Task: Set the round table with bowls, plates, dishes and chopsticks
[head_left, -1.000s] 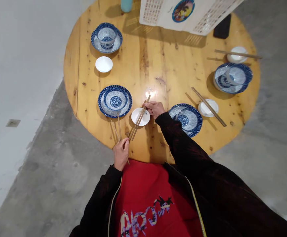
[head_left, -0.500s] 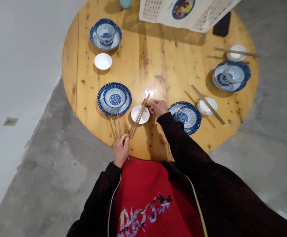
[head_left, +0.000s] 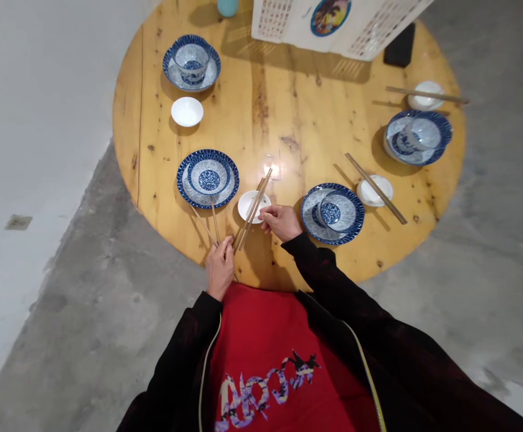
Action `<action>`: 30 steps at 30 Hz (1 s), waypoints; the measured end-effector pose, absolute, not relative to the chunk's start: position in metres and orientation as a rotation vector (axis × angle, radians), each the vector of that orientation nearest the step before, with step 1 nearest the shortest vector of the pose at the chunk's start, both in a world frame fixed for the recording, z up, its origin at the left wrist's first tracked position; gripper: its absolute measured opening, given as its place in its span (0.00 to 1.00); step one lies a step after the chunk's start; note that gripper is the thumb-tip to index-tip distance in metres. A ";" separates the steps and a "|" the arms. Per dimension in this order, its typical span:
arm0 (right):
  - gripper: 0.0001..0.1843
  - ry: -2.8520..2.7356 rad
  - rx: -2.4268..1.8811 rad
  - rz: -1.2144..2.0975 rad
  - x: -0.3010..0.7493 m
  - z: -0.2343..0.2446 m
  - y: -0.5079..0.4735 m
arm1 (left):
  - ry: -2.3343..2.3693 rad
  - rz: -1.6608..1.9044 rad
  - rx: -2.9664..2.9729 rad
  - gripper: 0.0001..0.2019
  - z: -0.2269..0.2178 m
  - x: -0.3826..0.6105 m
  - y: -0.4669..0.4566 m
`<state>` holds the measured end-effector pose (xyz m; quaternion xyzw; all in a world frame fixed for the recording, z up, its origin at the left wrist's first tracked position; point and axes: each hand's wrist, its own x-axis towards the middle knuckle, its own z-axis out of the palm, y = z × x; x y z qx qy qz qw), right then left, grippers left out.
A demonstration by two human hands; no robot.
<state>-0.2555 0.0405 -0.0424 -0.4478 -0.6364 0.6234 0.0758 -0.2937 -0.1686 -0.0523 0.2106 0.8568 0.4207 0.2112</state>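
Note:
My left hand point(head_left: 220, 268) is closed round a pair of wooden chopsticks point(head_left: 210, 223) whose tips point up toward a blue patterned plate with a bowl on it point(head_left: 208, 178). A second pair of chopsticks point(head_left: 253, 209) lies across a small white dish point(head_left: 248, 204) on the round wooden table point(head_left: 288, 120). My right hand point(head_left: 281, 222), fingers curled, touches the right rim of that dish, beside the resting chopsticks. Just right of it stands another blue plate with a bowl point(head_left: 332, 213).
Further place settings lie around the table: a blue bowl on a plate point(head_left: 191, 60) with a white dish point(head_left: 187, 111) at far left, a dish with chopsticks point(head_left: 375, 190), a blue plate and bowl point(head_left: 417, 137) at right. A white plastic crate point(head_left: 337, 21) stands at the back.
My right hand has drawn back from the far end of the chopsticks on the white dish to the dish's near right rim. My left hand keeps its chopsticks.

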 end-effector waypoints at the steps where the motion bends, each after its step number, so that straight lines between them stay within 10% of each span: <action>1: 0.03 -1.895 -1.354 1.875 -0.257 -0.042 0.039 | 2.371 1.180 0.590 0.16 -0.053 -0.294 -0.167; 30: 0.07 -1.732 -1.352 2.052 -0.268 -0.042 0.033 | 2.249 1.231 0.617 0.17 -0.057 -0.297 -0.159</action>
